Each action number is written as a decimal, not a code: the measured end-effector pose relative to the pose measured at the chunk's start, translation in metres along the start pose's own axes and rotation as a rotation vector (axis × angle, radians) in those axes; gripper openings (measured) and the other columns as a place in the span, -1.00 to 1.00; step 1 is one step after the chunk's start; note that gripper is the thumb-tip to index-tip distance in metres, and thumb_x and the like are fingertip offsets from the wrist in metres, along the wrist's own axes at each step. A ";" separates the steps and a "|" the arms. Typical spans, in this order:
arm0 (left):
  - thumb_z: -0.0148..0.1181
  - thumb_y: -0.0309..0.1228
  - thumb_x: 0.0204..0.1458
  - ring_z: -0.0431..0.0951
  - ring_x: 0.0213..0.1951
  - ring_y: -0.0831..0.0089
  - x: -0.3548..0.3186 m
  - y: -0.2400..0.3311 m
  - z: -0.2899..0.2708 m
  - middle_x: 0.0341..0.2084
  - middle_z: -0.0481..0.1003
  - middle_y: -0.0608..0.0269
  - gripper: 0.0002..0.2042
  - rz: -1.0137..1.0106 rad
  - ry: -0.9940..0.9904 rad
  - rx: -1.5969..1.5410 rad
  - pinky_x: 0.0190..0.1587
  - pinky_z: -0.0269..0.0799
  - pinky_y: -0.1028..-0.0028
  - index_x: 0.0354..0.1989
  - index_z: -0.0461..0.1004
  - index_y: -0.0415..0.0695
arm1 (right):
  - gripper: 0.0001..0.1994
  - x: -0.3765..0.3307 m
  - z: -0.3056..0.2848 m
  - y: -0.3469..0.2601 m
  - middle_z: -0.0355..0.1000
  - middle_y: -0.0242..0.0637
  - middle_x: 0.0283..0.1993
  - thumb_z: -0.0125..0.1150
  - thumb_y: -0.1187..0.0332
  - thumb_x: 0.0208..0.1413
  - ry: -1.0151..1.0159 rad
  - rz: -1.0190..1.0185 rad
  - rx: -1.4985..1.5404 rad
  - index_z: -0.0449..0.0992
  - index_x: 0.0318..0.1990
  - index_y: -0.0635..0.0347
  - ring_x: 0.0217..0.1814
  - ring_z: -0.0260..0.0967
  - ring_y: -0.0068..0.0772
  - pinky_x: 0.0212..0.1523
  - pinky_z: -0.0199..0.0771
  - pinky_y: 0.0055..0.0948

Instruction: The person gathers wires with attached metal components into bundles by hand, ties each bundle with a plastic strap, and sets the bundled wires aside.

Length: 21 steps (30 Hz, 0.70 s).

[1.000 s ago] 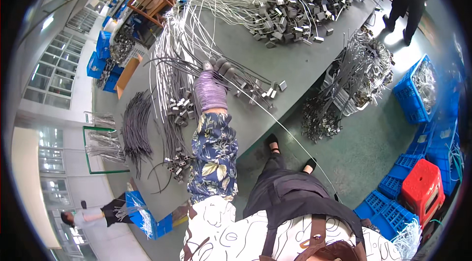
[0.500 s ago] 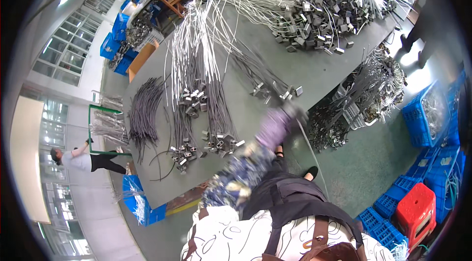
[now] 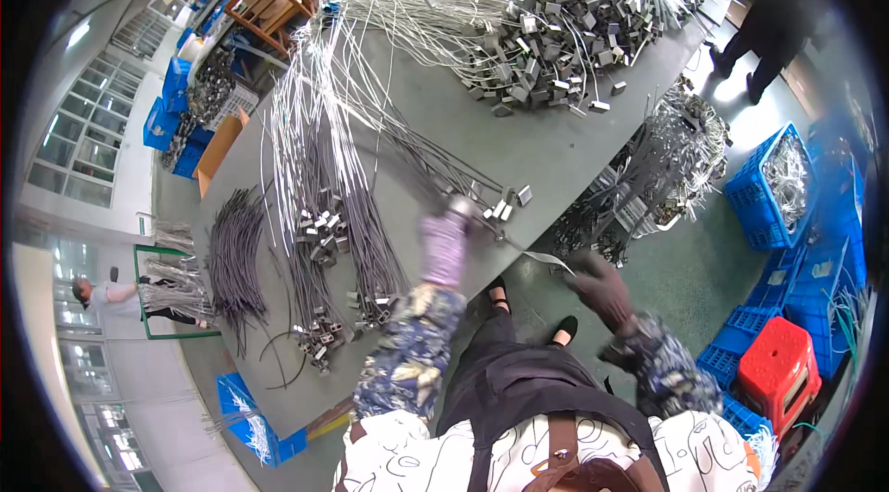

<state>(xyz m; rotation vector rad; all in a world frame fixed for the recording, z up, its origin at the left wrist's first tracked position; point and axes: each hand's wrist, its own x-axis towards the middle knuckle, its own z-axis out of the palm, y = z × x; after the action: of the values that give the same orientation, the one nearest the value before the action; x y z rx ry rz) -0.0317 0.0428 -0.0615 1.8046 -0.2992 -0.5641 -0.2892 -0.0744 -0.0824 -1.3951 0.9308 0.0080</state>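
The person stands at the edge of a long grey desk (image 3: 556,149) strewn with metal cable assemblies. The left hand (image 3: 456,214), in a pale purple glove, reaches over the desk edge and appears closed around the end of a thin grey cable (image 3: 444,168) that lies near a few loose metal end blocks (image 3: 507,205); motion blur makes the grip hard to read exactly. The right hand (image 3: 597,283), in a dark glove, hangs off the desk over the green floor (image 3: 685,260), fingers curled, with a pale strand (image 3: 546,258) running to it from the desk edge; whether it pinches that strand cannot be told.

As a judgement of progress, much remains. A large heap of cables with square metal fittings (image 3: 556,19) covers the far end of the desk, seemingly unsorted. Nearer, long bundles of cables (image 3: 324,168) lie straightened side by side with their fittings grouped, and a dark bundle (image 3: 236,256) lies apart on the left, which suggests some batches are already laid out. More tangled cables (image 3: 667,158) hang off the desk's right side, and blue crates (image 3: 773,186) on the floor hold further pieces.
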 end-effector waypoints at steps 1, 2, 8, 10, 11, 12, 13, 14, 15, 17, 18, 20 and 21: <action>0.14 -0.40 0.10 0.48 -0.61 0.57 -0.008 -0.007 0.015 -0.58 0.52 0.25 -0.86 -0.092 -0.023 -0.162 -0.56 0.41 0.60 -0.41 0.51 -0.21 | -0.46 0.017 0.022 -0.042 0.41 -0.16 -0.06 0.26 0.18 -0.02 -0.044 -0.089 0.164 0.33 0.09 0.28 -0.11 0.36 -0.34 -0.11 0.40 -0.43; 0.16 -0.42 0.09 0.45 -0.65 0.57 -0.009 -0.008 0.028 -0.60 0.52 0.26 -0.88 -0.184 -0.064 -0.331 -0.60 0.39 0.60 -0.40 0.50 -0.21 | -0.41 0.029 0.035 -0.077 0.39 -0.12 -0.02 0.28 0.14 -0.04 -0.064 -0.122 0.040 0.30 0.11 0.26 -0.09 0.38 -0.31 -0.08 0.41 -0.39; 0.18 -0.34 0.10 0.42 -0.65 0.61 0.072 -0.016 -0.056 -0.62 0.47 0.28 -0.80 -0.257 -0.006 -0.187 -0.66 0.33 0.64 -0.39 0.42 -0.25 | -0.24 0.095 0.052 -0.168 0.10 0.03 0.25 0.37 0.03 -0.13 -0.038 -0.469 -0.768 0.20 0.22 0.11 0.13 0.31 -0.03 0.04 0.40 -0.20; 0.16 -0.23 0.11 0.38 -0.76 0.57 0.072 -0.018 -0.062 -0.68 0.47 0.26 -0.72 -0.195 0.018 -0.261 -0.72 0.34 0.61 -0.43 0.46 -0.25 | -0.26 0.139 0.042 -0.196 0.08 0.03 0.25 0.38 0.07 -0.14 0.305 -0.712 -1.068 0.20 0.21 0.05 0.07 0.33 -0.03 -0.06 0.45 -0.17; 0.16 -0.23 0.11 0.39 -0.75 0.56 0.068 -0.011 -0.059 -0.67 0.48 0.25 -0.71 -0.219 -0.032 -0.345 -0.72 0.33 0.62 -0.42 0.47 -0.26 | -0.26 0.166 0.031 -0.210 0.05 0.04 0.27 0.38 0.06 -0.14 0.475 -0.891 -1.150 0.20 0.21 0.03 0.01 0.37 -0.03 -0.11 0.46 -0.15; 0.16 -0.23 0.11 0.39 -0.74 0.55 0.066 -0.007 -0.057 -0.66 0.48 0.24 -0.70 -0.232 -0.096 -0.438 -0.72 0.32 0.63 -0.41 0.48 -0.27 | -0.26 0.200 0.019 -0.218 0.05 0.04 0.27 0.38 0.06 -0.14 0.499 -0.886 -1.154 0.20 0.21 0.03 0.01 0.37 -0.03 -0.11 0.46 -0.15; 0.13 -0.21 0.13 0.42 -0.72 0.50 0.065 -0.009 -0.057 -0.63 0.50 0.22 -0.69 -0.264 -0.183 -0.449 -0.68 0.36 0.58 -0.31 0.47 -0.28 | -0.37 0.233 0.011 -0.223 0.22 0.01 0.01 0.31 0.12 -0.08 0.574 -0.741 -1.154 0.23 0.15 0.07 -0.16 0.39 -0.07 -0.23 0.45 -0.14; 0.13 -0.21 0.13 0.42 -0.72 0.50 0.064 -0.009 -0.051 -0.63 0.50 0.22 -0.69 -0.256 -0.208 -0.450 -0.68 0.36 0.58 -0.31 0.47 -0.28 | -0.48 0.255 -0.001 -0.218 0.39 -0.02 -0.26 0.24 0.18 -0.01 0.651 -0.591 -1.147 0.26 0.09 0.10 -0.32 0.41 -0.12 -0.35 0.43 -0.13; 0.12 -0.23 0.13 0.39 -0.72 0.54 0.056 -0.017 -0.057 -0.64 0.44 0.31 -0.73 -0.213 -0.195 -0.611 -0.70 0.32 0.60 -0.31 0.46 -0.25 | -0.48 0.259 0.013 -0.218 0.39 -0.02 -0.26 0.24 0.18 -0.01 0.623 -0.608 -1.140 0.26 0.09 0.10 -0.32 0.41 -0.12 -0.35 0.43 -0.13; 0.12 -0.25 0.14 0.36 -0.72 0.58 0.044 -0.015 -0.051 -0.65 0.39 0.40 -0.76 -0.161 -0.191 -0.780 -0.71 0.28 0.61 -0.31 0.44 -0.21 | -0.64 0.229 0.025 -0.226 0.39 -0.07 -0.43 0.14 0.29 0.04 0.391 -0.529 -1.126 0.35 0.00 0.16 -0.37 0.40 -0.18 -0.39 0.42 -0.24; 0.08 -0.25 0.16 0.42 -0.63 0.49 0.041 -0.001 -0.034 -0.55 0.43 0.30 -0.76 -0.201 -0.181 -0.834 -0.59 0.36 0.52 -0.27 0.42 -0.20 | -0.73 0.192 0.018 -0.237 0.42 -0.12 -0.40 0.08 0.24 0.11 0.280 -0.531 -1.182 0.41 -0.10 0.18 -0.41 0.40 -0.25 -0.36 0.44 -0.27; 0.00 -0.24 0.19 0.53 -0.44 0.32 0.029 0.015 -0.012 -0.36 0.51 0.09 -0.76 -0.294 -0.088 -0.916 -0.34 0.51 0.35 -0.19 0.37 -0.18 | -0.75 0.158 0.027 -0.201 0.47 -0.18 -0.38 0.04 0.21 0.16 -0.009 -0.618 -1.005 0.48 -0.24 0.22 -0.45 0.40 -0.32 -0.33 0.45 -0.31; 0.00 -0.24 0.19 0.53 -0.44 0.32 0.025 0.026 0.004 -0.36 0.51 0.09 -0.76 -0.296 -0.106 -0.917 -0.34 0.51 0.35 -0.19 0.37 -0.18 | -0.76 0.142 0.016 -0.170 0.47 -0.20 -0.41 0.06 0.22 0.15 -0.108 -0.675 -0.789 0.49 -0.29 0.23 -0.44 0.40 -0.32 -0.34 0.46 -0.31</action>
<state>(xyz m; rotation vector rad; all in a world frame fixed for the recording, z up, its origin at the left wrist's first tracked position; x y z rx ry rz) -0.0102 0.0202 -0.0433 0.9282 0.1565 -0.8356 -0.0992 -0.1731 -0.0227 -2.3646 0.3147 -0.0646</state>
